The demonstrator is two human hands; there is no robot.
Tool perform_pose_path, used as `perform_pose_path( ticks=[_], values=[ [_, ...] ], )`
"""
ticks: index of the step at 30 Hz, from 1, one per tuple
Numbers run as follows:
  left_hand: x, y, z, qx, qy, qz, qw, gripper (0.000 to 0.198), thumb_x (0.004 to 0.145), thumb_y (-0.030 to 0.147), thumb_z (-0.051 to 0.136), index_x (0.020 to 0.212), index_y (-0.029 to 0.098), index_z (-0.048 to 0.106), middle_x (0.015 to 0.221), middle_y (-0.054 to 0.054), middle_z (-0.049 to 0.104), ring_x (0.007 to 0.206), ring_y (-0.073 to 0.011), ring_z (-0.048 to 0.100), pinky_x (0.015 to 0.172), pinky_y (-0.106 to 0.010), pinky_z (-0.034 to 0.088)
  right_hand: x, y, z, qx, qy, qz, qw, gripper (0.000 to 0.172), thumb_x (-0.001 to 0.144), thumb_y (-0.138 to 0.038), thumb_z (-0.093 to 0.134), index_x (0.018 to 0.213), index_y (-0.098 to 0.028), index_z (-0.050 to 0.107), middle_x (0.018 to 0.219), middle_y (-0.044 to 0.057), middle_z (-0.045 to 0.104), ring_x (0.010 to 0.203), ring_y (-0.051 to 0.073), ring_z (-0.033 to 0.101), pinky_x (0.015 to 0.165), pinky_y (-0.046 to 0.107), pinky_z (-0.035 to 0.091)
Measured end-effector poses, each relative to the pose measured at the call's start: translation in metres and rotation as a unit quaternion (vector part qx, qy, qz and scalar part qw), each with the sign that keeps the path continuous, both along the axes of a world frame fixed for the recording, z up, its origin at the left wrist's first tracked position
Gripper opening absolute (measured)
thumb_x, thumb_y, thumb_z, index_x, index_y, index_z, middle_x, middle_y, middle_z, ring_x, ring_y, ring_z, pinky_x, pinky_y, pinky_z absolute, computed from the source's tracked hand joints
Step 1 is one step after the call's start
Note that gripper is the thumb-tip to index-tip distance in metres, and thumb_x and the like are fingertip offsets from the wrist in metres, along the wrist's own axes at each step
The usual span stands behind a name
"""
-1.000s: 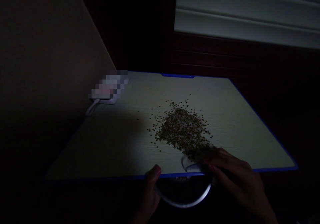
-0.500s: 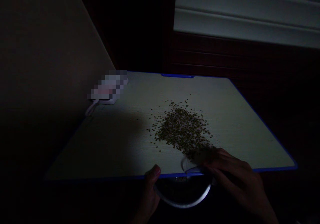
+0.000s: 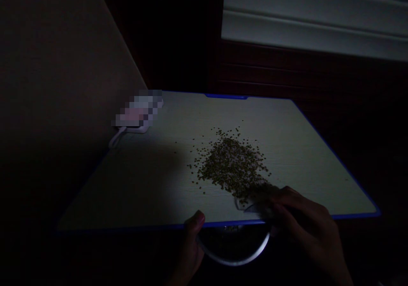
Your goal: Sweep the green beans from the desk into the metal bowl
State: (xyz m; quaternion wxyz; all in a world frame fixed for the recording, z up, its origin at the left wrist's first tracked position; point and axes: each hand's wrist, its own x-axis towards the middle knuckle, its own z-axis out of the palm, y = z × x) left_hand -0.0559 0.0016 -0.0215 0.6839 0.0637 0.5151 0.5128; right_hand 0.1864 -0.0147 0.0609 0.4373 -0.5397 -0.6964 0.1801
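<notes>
A loose pile of small dark seeds (image 3: 232,165) lies on a pale board with a blue edge (image 3: 134,184), spreading toward the front edge. My right hand (image 3: 299,222) is at the pile's front right, holding a pale curved scraper (image 3: 244,205) that is dim and partly hidden by my fingers. My left hand (image 3: 191,243) grips a round metal bowl (image 3: 234,262) at its rim, under the board's front edge. Some seeds show inside the bowl, and most of its inside is dark.
A pixelated white object (image 3: 138,111) with a white cord (image 3: 116,138) sits at the board's back left corner. A beige wall (image 3: 63,86) rises on the left. Dark panelling (image 3: 270,69) and a white ridged panel (image 3: 312,22) stand behind.
My right hand and the scraper have shifted slightly right along the pile's front edge. My left hand and the bowl have not visibly moved.
</notes>
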Motion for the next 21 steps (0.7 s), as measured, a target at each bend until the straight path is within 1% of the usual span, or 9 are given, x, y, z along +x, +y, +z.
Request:
perform_pose_path(
  ticks=[3,5,7,9,11,13,15,18,21],
  values=[
    [0.002,0.003,0.003,0.000,-0.059,-0.018,0.998,0.037,0.059,0.048,0.090,0.077,0.017,0.079,0.099,-0.012,0.081,0.131,-0.0459,0.058,0.117,-0.057,0.038,0.000,-0.002,-0.004,-0.029,0.019,-0.068,0.997,0.015,0.096,-0.022,0.065,0.107,-0.027,0.074,0.098,0.001,0.078,0.086,0.015,0.075,0.073,0.024,0.059],
    [0.003,0.004,0.003,-0.010,-0.060,-0.013,0.998,0.038,0.056,0.049,0.091,0.074,0.017,0.079,0.094,-0.012,0.081,0.127,-0.0469,0.061,0.116,-0.060,0.039,0.000,-0.003,-0.005,-0.034,0.024,-0.080,0.996,0.015,0.096,-0.024,0.065,0.108,-0.028,0.074,0.100,0.001,0.077,0.087,0.015,0.075,0.073,0.023,0.058],
    [0.003,0.003,0.000,-0.015,-0.028,0.007,0.999,0.037,0.060,0.048,0.090,0.077,0.018,0.079,0.092,-0.010,0.081,0.128,-0.0442,0.061,0.118,-0.058,0.037,0.000,-0.004,-0.005,-0.034,0.024,-0.075,0.996,0.016,0.096,-0.024,0.066,0.109,-0.028,0.074,0.098,0.001,0.077,0.087,0.015,0.074,0.073,0.023,0.057],
    [0.001,0.001,-0.004,-0.014,-0.015,0.012,1.000,0.038,0.063,0.047,0.088,0.085,0.018,0.080,0.096,-0.009,0.081,0.130,-0.0418,0.060,0.119,-0.056,0.035,0.000,-0.004,-0.005,-0.034,0.019,-0.061,0.997,0.016,0.096,-0.022,0.066,0.109,-0.029,0.073,0.096,0.000,0.076,0.086,0.014,0.073,0.072,0.023,0.056],
    [-0.001,-0.001,-0.007,-0.009,-0.019,0.003,1.000,0.043,0.066,0.047,0.087,0.095,0.017,0.080,0.103,-0.010,0.081,0.130,-0.0416,0.060,0.119,-0.056,0.036,0.000,-0.003,-0.004,-0.031,0.011,-0.044,0.998,0.017,0.096,-0.021,0.065,0.110,-0.029,0.072,0.097,0.000,0.076,0.087,0.014,0.072,0.073,0.023,0.056],
    [-0.003,-0.002,-0.010,-0.013,-0.013,-0.001,1.000,0.046,0.067,0.047,0.086,0.100,0.016,0.079,0.106,-0.010,0.080,0.129,-0.0428,0.060,0.118,-0.057,0.036,0.000,-0.003,-0.003,-0.025,0.004,-0.032,0.999,0.018,0.097,-0.019,0.065,0.111,-0.029,0.071,0.100,0.000,0.077,0.089,0.015,0.072,0.075,0.024,0.056],
    [-0.005,-0.002,-0.011,-0.010,-0.001,-0.004,1.000,0.044,0.069,0.045,0.084,0.102,0.015,0.079,0.110,-0.011,0.080,0.131,-0.0432,0.059,0.118,-0.057,0.036,-0.001,-0.002,-0.003,-0.021,-0.005,-0.023,1.000,0.019,0.097,-0.018,0.064,0.112,-0.029,0.071,0.101,0.000,0.077,0.090,0.015,0.072,0.075,0.025,0.056],
    [-0.005,-0.001,-0.011,0.005,-0.001,-0.009,1.000,0.040,0.073,0.044,0.081,0.102,0.017,0.078,0.116,-0.010,0.078,0.134,-0.0410,0.057,0.120,-0.054,0.034,-0.001,-0.001,-0.002,-0.011,-0.015,-0.009,1.000,0.019,0.097,-0.018,0.064,0.112,-0.029,0.070,0.101,0.001,0.077,0.089,0.015,0.072,0.075,0.027,0.056],
    [-0.003,0.000,-0.009,0.024,0.026,0.006,0.999,0.035,0.073,0.045,0.082,0.096,0.018,0.079,0.112,-0.009,0.079,0.134,-0.0387,0.056,0.123,-0.051,0.029,-0.001,0.000,-0.001,-0.006,-0.012,0.002,1.000,0.019,0.097,-0.016,0.064,0.110,-0.028,0.070,0.099,0.001,0.077,0.089,0.015,0.072,0.074,0.028,0.057]
  ],
)
